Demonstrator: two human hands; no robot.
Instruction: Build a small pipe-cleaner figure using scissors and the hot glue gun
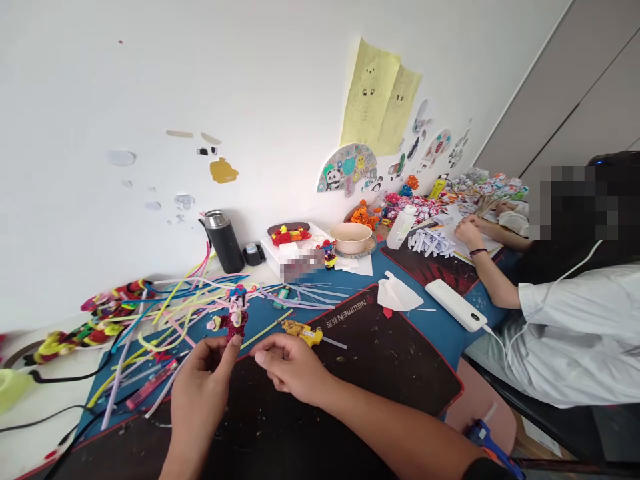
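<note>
Between the thumb and fingers of my left hand is a small pipe-cleaner doll, upright, with a dark red body, a pale face and a blue and red top. My right hand is just right of it, apart from the doll, thumb and forefinger pinched together. Whatever may be in that pinch is too small to make out. Just behind the right hand, a yellow glue gun lies on the black mat. A yellow-green stick lies between the doll and the glue gun.
Loose pipe cleaners and finished dolls spread at left. Behind stand a black thermos, a beige bowl and a clear bottle. At right are a white power bank and a co-worker's arm.
</note>
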